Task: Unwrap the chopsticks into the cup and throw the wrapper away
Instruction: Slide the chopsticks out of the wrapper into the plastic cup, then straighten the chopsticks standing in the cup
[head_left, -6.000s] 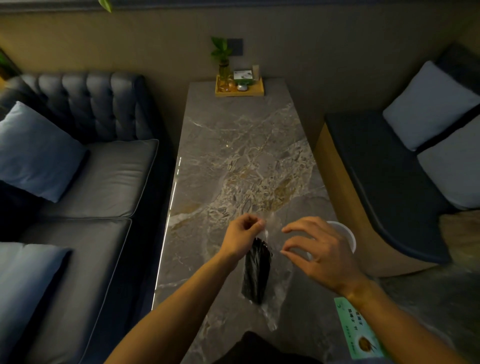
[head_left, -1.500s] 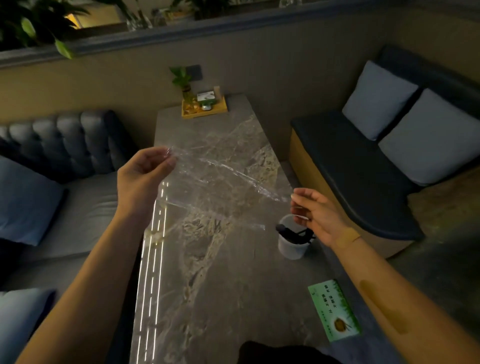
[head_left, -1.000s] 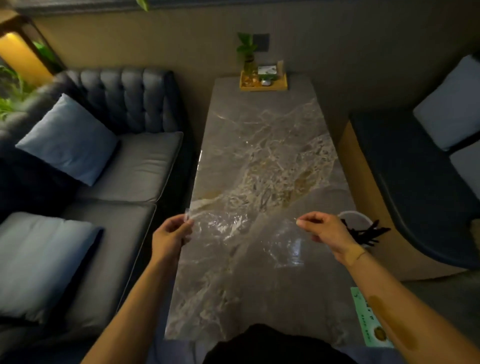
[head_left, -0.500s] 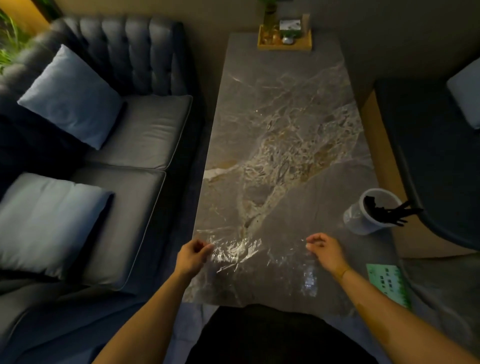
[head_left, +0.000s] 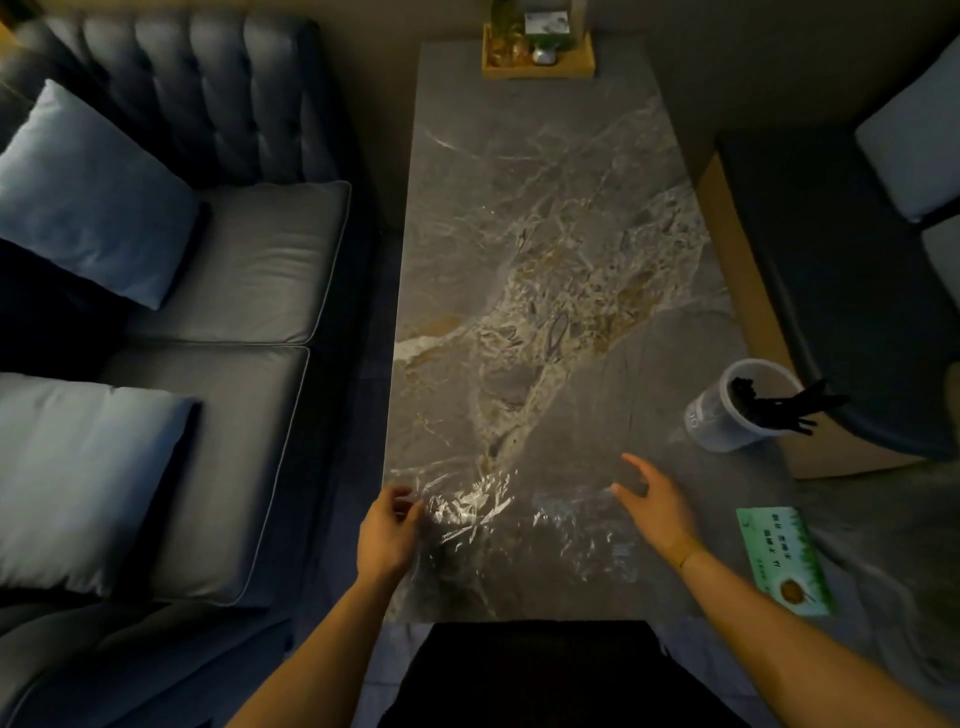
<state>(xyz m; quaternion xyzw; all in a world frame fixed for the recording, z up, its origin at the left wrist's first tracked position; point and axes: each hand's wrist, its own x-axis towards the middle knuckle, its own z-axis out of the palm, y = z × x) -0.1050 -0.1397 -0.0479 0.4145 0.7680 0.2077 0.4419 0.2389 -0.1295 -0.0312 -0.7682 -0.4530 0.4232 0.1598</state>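
A clear plastic wrapper lies spread and crinkled over the near end of the marble table. My left hand pinches the wrapper's left edge at the table's left side. At the wrapper's right edge, my right hand has its fingers spread and holds nothing. A white cup stands at the table's right edge, and several black chopsticks lean out of it to the right.
A green printed card lies at the table's near right corner. A wooden tray with small items sits at the far end. A grey sofa with blue cushions runs along the left, a dark bench along the right.
The wrapper, earlier stretched in the air between both hands, has come down onto the near end of the table. My right hand has let go of its edge and opened.
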